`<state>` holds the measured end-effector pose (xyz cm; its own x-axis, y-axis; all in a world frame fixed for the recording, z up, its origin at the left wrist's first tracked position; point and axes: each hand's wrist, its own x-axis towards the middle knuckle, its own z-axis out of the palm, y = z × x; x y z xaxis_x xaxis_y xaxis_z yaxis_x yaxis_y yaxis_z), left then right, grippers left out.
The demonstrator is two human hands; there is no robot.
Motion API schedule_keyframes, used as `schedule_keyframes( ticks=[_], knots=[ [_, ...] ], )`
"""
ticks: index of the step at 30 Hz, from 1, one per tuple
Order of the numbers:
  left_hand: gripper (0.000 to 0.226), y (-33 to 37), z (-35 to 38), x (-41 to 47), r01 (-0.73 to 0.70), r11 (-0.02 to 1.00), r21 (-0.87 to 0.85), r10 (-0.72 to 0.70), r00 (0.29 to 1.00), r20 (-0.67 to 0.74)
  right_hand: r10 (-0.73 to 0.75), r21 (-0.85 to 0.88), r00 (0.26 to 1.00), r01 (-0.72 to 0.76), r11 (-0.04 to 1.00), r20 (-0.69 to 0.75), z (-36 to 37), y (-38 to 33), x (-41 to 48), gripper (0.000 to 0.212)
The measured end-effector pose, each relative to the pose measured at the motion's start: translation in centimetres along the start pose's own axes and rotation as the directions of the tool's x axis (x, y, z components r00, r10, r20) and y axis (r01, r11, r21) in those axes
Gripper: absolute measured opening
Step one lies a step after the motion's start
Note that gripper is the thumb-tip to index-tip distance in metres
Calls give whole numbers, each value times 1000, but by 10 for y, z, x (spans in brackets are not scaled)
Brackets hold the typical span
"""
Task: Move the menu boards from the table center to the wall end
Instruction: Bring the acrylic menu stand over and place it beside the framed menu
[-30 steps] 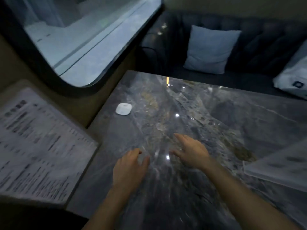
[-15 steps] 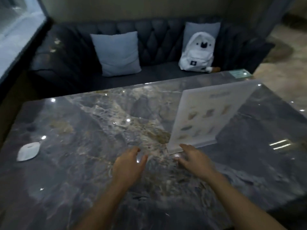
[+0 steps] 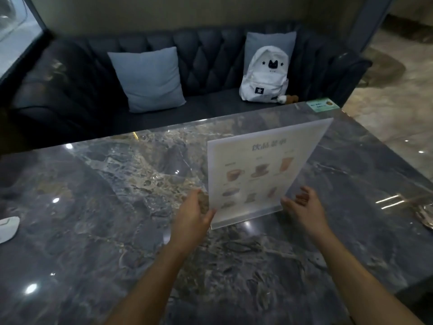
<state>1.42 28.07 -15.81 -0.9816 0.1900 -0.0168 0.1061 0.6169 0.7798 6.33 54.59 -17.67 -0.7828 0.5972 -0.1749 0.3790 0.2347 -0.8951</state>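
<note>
One menu board (image 3: 262,170) stood upright on the marble table (image 3: 98,207), a little right of the middle, its clear base resting on the tabletop and its printed face — drinks pictured in rows under a heading — turned toward the camera. The left hand (image 3: 193,213) was at the board's lower left corner, thumb in front against the sheet and fingers behind it; whether it had closed tight on the sheet could not be told. The right hand (image 3: 304,207) was open, fingers spread, just beside the lower right edge, touching or nearly so.

Beyond the table ran a dark tufted sofa (image 3: 210,57) holding two blue-grey cushions (image 3: 150,78) and one white backpack (image 3: 267,76) — the backpack leaned against the right-hand cushion. One small white object (image 3: 7,227) lay at the table's left edge, and one green card (image 3: 322,105) sat at the far right corner.
</note>
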Motion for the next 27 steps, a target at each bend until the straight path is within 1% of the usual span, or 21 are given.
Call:
schedule_keyframes(
  ticks=[2,3,6,8,10,12,13,17,20,22,27],
  knots=[
    [53,2,3,3,1,1000,10,-1,1000,29,-32,63,999,30,998,30,5,-1,7,68],
    [52,3,5,4,13,1000,12,-14,999,41,-56,79,998,53,995,38,9,0,10,65],
    [36,8,10,4,62,997,-48,-60,997,45,-129,105,991,124,987,35,19,1,16,55],
    [27,12,12,3,58,998,-12,-58,998,7,-147,104,989,144,984,18,22,2,19,50],
    [28,11,13,2,6,1000,22,-6,999,-35,-160,97,987,160,982,-2,23,2,22,43],
    [27,9,10,2,-40,999,-4,40,996,-75,-179,88,984,180,980,-20,26,1,23,37],
    [27,8,7,2,-38,999,-17,36,995,-91,-191,81,981,192,978,-24,28,-1,23,36],
    [30,1,-10,0,-5,998,-64,-5,989,-148,-234,88,972,233,969,1,46,-12,20,33],
    [27,-6,-30,-5,45,995,-89,-60,982,-181,-253,90,966,248,965,46,69,-30,18,40],
    [26,-13,-46,-9,50,992,-114,-75,970,-229,-270,106,960,261,959,75,88,-46,18,42],
    [17,-37,-90,-22,121,992,-38,-127,924,-361,-318,117,932,301,946,175,143,-79,9,36]
  ],
)
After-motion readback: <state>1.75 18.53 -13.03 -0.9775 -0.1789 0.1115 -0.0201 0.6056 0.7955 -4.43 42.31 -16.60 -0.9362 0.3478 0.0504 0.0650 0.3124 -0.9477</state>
